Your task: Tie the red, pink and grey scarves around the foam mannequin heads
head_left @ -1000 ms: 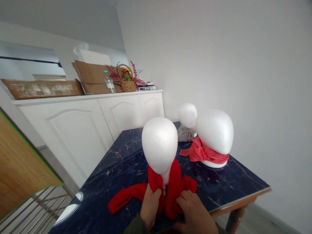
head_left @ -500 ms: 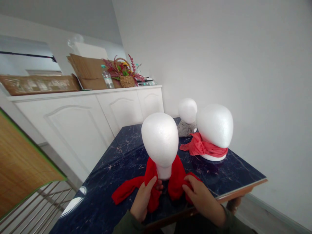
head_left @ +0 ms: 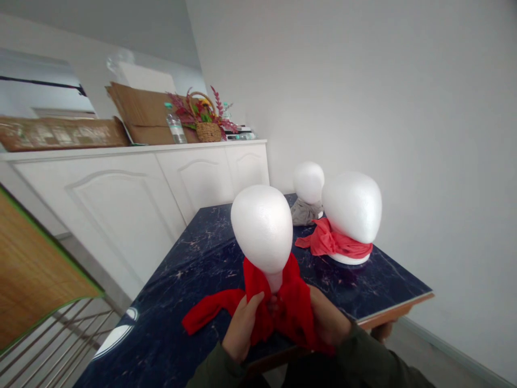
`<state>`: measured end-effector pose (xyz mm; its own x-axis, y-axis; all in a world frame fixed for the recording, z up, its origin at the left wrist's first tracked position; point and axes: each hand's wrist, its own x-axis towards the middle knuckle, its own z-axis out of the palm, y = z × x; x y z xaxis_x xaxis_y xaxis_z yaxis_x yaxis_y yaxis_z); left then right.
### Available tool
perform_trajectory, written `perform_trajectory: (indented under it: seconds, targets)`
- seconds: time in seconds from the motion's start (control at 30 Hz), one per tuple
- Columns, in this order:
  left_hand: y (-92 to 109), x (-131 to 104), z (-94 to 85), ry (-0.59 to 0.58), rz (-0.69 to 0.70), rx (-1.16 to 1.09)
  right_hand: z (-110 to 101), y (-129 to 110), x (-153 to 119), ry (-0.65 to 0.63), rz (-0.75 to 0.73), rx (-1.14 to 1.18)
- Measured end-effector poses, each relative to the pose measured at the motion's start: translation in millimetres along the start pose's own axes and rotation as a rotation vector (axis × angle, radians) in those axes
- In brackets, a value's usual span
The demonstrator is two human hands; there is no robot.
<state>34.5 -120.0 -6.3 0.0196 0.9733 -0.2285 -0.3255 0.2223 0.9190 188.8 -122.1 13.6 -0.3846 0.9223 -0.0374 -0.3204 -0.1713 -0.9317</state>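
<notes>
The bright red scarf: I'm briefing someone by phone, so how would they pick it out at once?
On the dark blue marble-patterned table, find the nearest white foam mannequin head. The bright red scarf wraps its neck, gripped by the left hand and right hand. The farther scarves are coral and grey.

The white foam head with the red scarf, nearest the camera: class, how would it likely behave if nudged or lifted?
The foam head looks like polystyrene, so probably very light for its size. It widens above a narrow neck, so it may tip easily when pushed. Both hands, left hand and right hand, grip the red scarf at its base; tugging that floppy cloth could topple it.
</notes>
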Motion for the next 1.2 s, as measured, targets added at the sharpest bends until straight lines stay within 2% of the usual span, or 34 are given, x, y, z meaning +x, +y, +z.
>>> perform_trajectory:
  seconds: [0.07, 0.17, 0.23, 0.3, 0.4, 0.47, 0.57, 0.7, 0.83, 0.97, 1.07, 1.2]
  targets:
    - [3.4, -2.0, 4.3, -0.072, 0.100, 0.115, 15.1, 6.9, 10.2, -0.050, -0.002, 0.033]
    - [13.0, -8.4, 10.4, -0.105, 0.363, 0.496, 27.9, 10.2, 23.7, 0.034, -0.090, -0.050]
    - [17.8, -14.9, 12.3, -0.083, 0.508, 0.787, 30.5, 11.4, 30.7, 0.041, -0.095, -0.111]
    - [19.0, -21.9, 11.3, -0.053, 0.576, 1.014, 29.8, 14.3, 36.5, 0.030, -0.049, -0.145]
    - [15.6, -29.9, 6.0, 0.036, 0.651, 1.172, 24.7, 20.9, 43.8, 0.093, 0.018, -0.165]
    - [11.9, -31.4, 3.6, 0.093, 0.675, 1.170, 21.5, 24.9, 47.4, 0.178, 0.004, -0.153]
    - [5.9, -27.2, 4.6, 0.129, 0.626, 1.137, 21.3, 28.4, 49.9, 0.247, -0.034, -0.134]
    - [5.1, -16.9, 3.3, 0.091, 0.594, 1.067, 23.1, 26.6, 48.9, 0.161, -0.121, -0.072]
    - [26.8, -6.7, -15.6, 0.031, 0.545, 0.964, 8.9, 12.6, 45.3, -0.002, -0.100, -0.029]
    - [57.7, 11.2, -42.9, 0.120, 0.448, 0.860, -17.4, -8.5, 42.8, -0.151, -0.014, -0.102]
    - [72.9, 26.0, -59.2, 0.174, 0.367, 0.804, -34.6, -21.1, 43.5, -0.160, 0.037, -0.108]
    - [80.6, 41.9, -70.5, 0.218, 0.324, 0.688, -50.0, -28.9, 46.3, -0.131, 0.113, -0.078]
